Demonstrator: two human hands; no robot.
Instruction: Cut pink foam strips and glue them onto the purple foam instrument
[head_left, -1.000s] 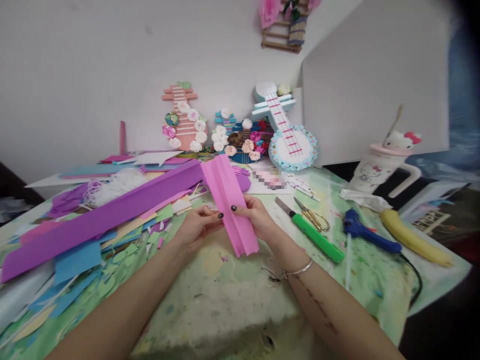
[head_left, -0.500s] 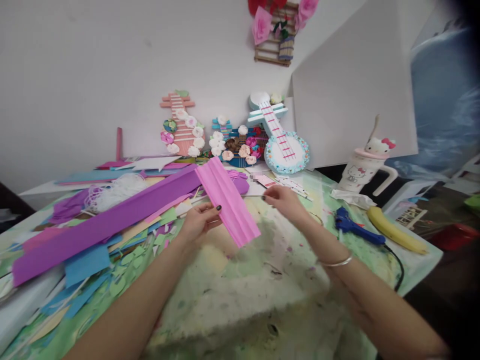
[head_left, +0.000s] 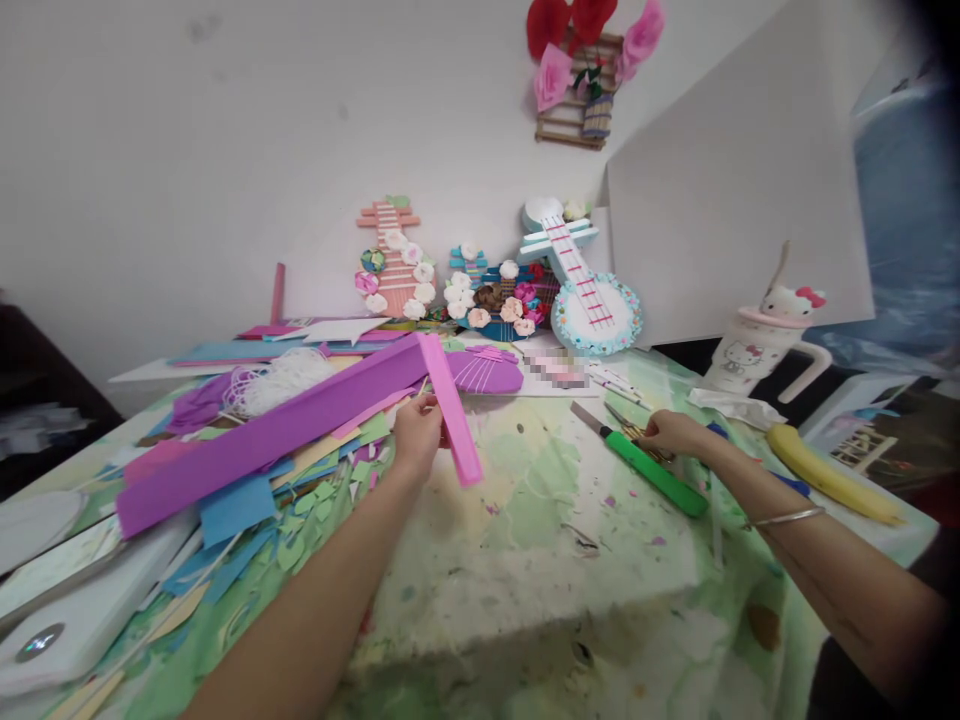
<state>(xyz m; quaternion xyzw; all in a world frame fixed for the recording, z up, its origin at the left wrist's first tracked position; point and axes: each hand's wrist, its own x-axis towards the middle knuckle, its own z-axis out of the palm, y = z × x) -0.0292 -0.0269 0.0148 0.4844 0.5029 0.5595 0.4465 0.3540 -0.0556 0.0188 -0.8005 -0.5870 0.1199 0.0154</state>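
While the left hand (head_left: 418, 432) pinches the pink paper strip (head_left: 452, 413) above the worktop (head_left: 517, 560), the strip's upper end by the long purple sheet (head_left: 274, 428), the right hand (head_left: 671, 433) is at the gold scissors (head_left: 625, 423); whether it grips them I cannot tell. Just beside the scissors lies a green cutter (head_left: 654, 473). Farther right, near the banana (head_left: 832, 477), stands a handled cup (head_left: 750, 358) with a pink lid (head_left: 765, 318), a straw (head_left: 778, 265) rising from it, its contents hidden.

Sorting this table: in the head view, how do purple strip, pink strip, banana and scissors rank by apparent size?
1. Purple strip
2. Pink strip and banana: too alike to rank
3. Scissors, partly hidden
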